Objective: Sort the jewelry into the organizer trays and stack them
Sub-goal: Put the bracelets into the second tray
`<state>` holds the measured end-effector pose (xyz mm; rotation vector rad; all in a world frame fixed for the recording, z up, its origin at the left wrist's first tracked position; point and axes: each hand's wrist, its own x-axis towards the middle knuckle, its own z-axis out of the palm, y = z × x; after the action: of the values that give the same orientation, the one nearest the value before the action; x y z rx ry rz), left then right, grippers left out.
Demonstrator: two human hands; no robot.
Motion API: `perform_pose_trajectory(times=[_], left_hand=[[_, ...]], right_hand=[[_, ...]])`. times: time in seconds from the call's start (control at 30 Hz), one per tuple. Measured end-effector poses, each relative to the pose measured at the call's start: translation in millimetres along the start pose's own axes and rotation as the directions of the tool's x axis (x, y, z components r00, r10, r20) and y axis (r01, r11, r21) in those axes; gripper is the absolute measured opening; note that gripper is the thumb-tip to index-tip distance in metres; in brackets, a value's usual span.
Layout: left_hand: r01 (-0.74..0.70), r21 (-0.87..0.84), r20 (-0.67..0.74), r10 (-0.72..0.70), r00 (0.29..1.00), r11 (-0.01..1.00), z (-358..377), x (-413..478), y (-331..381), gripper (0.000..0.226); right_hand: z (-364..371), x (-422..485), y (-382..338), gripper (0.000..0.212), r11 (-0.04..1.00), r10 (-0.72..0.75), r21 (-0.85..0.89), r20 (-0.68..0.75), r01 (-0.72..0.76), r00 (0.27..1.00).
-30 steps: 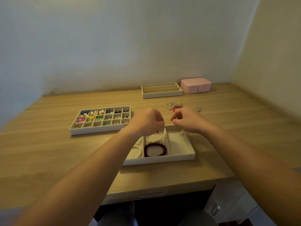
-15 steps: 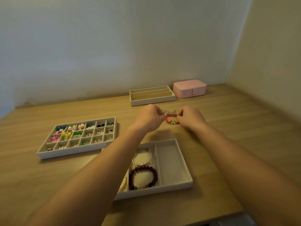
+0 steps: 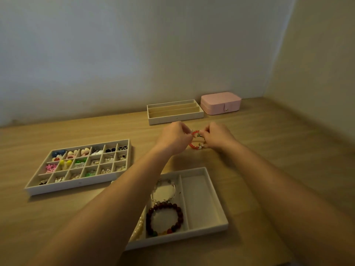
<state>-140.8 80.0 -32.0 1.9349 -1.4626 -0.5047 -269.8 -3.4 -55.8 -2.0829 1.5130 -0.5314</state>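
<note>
A red beaded bracelet (image 3: 194, 145) with small charms is pinched between my left hand (image 3: 173, 140) and my right hand (image 3: 219, 138), just above the wooden table beyond the near tray. That near white tray (image 3: 215, 206) holds a dark red bead bracelet (image 3: 165, 219), a silver bangle (image 3: 163, 191) and a pearl strand (image 3: 139, 228) half hidden by my left forearm; its right compartment holds nothing. A many-celled white tray (image 3: 76, 186) on the left carries several small colourful earrings and rings.
An unfilled white tray with three long slots (image 3: 175, 119) stands at the back by the wall. A shut pink jewelry box (image 3: 221, 102) sits to its right. The table (image 3: 278, 150) ends at walls behind and on the right.
Both hands went from over the near tray to farther back on the table and took hold of the red bracelet. The camera has tilted, so the trays appear lower and nearer.
</note>
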Motion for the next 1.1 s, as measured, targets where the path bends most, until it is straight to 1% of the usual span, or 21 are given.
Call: perform_pose_trajectory(times=[0.13,0.23,0.3,0.33,0.43,0.53,0.63,0.77,0.87,1.0,1.1], left_hand=[[0.035,-0.115,-0.017,-0.037,0.999,0.993,-5.3,-7.7,0.3,0.049],[0.082,-0.275,0.070,-0.065,0.995,0.958,-12.1,-17.2,1.9,0.061],[0.105,-0.380,0.141,-0.055,0.988,0.919,-17.7,-23.7,1.6,0.060],[0.107,-0.429,0.169,-0.036,0.985,0.897,-22.0,-29.5,2.0,0.056],[0.097,-0.563,0.219,0.035,0.975,0.821,-30.5,-45.4,2.9,0.034],[0.095,-0.649,0.179,0.030,0.983,0.755,-36.2,-58.5,2.8,0.018],[0.119,-0.693,0.168,-0.001,0.986,0.711,-43.0,-70.2,-0.6,0.012],[0.116,-0.702,0.151,-0.013,0.988,0.703,-54.1,-86.0,-2.1,0.014],[0.124,-0.692,0.168,-0.009,0.986,0.711,-58.4,-96.2,-0.7,0.018],[0.139,-0.675,0.184,-0.018,0.983,0.724,-60.1,-105.6,2.5,0.021],[0.151,-0.686,0.192,-0.023,0.981,0.712,-60.0,-110.2,4.6,0.022]], right_hand=[[-20.8,-15.6,-9.9,0.014,0.955,-0.111,0.272,-0.046,0.119,0.993],[-37.2,-31.9,-22.0,0.012,0.887,-0.155,0.434,-0.046,0.159,0.987],[-45.3,-41.6,-28.8,0.012,0.842,-0.171,0.515,-0.032,0.163,0.985],[-48.9,-47.2,-32.6,0.013,0.820,-0.177,0.550,-0.017,0.157,0.984],[-53.9,-58.6,-39.4,0.018,0.768,-0.173,0.631,0.038,0.110,0.984],[-55.0,-69.1,-44.0,0.020,0.743,-0.172,0.664,0.060,0.089,0.983],[-55.0,-79.6,-45.7,0.018,0.723,-0.176,0.687,0.086,0.069,0.981],[-56.7,-92.6,-47.7,0.018,0.730,-0.180,0.684,0.183,0.006,0.966],[-57.3,-101.9,-52.3,0.020,0.758,-0.208,0.652,0.268,-0.018,0.941],[-59.9,-113.8,-60.5,0.022,0.814,-0.243,0.581,0.296,0.028,0.924],[-62.3,-119.6,-64.7,0.022,0.848,-0.258,0.526,0.301,0.066,0.918]])
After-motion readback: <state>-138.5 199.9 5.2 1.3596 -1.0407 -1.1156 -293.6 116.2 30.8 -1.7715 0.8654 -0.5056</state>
